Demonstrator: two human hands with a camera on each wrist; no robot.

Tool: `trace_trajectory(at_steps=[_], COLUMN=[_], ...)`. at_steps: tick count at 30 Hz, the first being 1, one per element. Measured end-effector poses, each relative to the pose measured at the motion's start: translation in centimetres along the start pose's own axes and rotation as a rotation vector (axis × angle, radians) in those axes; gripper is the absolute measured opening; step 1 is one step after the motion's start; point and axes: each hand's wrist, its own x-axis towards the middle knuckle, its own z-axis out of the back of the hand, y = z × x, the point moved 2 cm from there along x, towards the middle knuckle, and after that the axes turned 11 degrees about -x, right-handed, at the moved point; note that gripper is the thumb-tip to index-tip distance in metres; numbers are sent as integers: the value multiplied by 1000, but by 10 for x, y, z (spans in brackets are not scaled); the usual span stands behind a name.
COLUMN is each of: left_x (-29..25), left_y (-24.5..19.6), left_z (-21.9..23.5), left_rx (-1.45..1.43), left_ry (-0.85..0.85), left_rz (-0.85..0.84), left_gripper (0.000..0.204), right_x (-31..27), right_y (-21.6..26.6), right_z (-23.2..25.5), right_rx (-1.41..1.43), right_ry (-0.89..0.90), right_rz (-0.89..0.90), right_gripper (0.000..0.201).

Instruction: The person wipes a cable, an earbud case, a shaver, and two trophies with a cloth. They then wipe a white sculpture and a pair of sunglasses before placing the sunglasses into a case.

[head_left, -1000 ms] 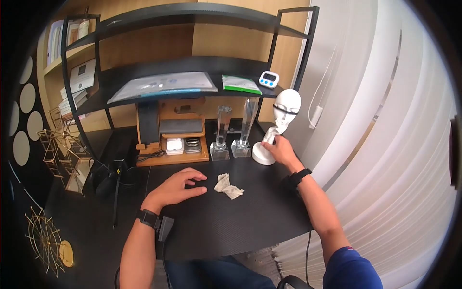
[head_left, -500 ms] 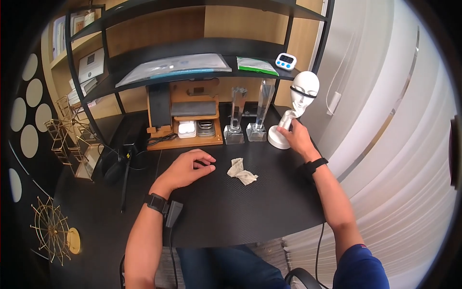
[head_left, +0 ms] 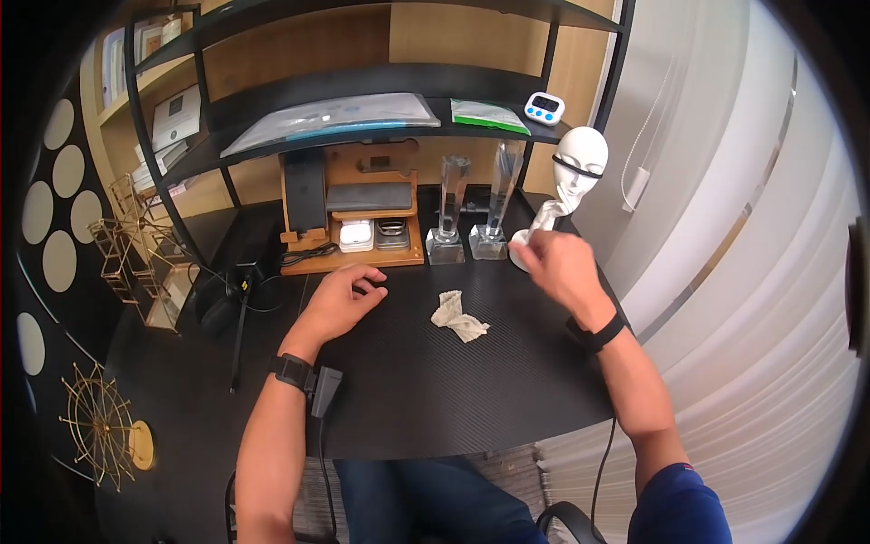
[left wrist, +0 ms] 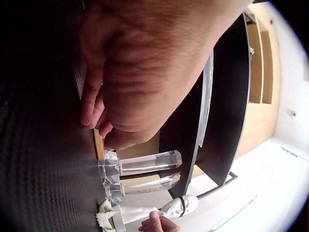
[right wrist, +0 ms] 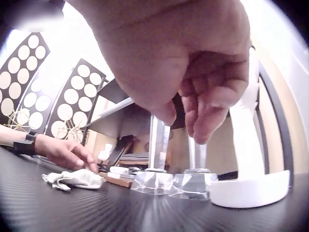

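Observation:
A white statue [head_left: 578,172], a head resting on a hand with a black band across its eyes, stands upright at the desk's right back corner. In front of its round base [right wrist: 248,192] is my right hand [head_left: 571,276], fingers loosely bent and nothing between them. In the right wrist view the hand hangs above the desk, beside the white stem. My left hand [head_left: 343,304] lies relaxed low over the desk in front of the wooden organizer [head_left: 353,261], holding nothing. Between the hands lies a crumpled beige cloth [head_left: 459,315].
Two clear crystal trophies [head_left: 449,204] stand between organizer and statue. A black shelf [head_left: 299,140] above carries flat plastic packets and a white timer [head_left: 545,109]. Cables and a gold wheel ornament [head_left: 100,422] are on the left; a white curtain [head_left: 725,363] hangs at the right.
My right hand has let go of the statue's base and drawn back toward me. The left hand has shifted slightly left. The head view has tilted down and turned left.

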Motion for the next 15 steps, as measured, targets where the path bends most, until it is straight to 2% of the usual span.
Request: trace_trajectory(at_steps=[3, 6, 7, 10, 12, 14, 15], left_x=[0, -1, -1, 0, 1, 1, 1], left_y=[1, -3, -2, 0, 5, 8, 7], left_z=[0, 0, -1, -1, -1, -2, -1], left_rx=[2, 28, 30, 28, 11, 16, 17], left_ry=[23, 35, 37, 42, 52, 52, 52], left_rz=[30, 34, 35, 21, -5, -9, -17], left_gripper=[31, 30, 30, 29, 28, 27, 27], right_x=[-10, -21, -24, -30, -33, -34, -33], right_y=[25, 47, 52, 63, 65, 66, 67], right_z=[2, -3, -3, -4, -7, -10, -10], right_rx=[164, 294, 295, 364, 387, 369, 395], right_ry=[69, 157, 203, 182, 163, 248, 228], right_rz=[387, 578, 605, 648, 666, 699, 701], right_gripper=[24, 31, 33, 33, 29, 26, 20])
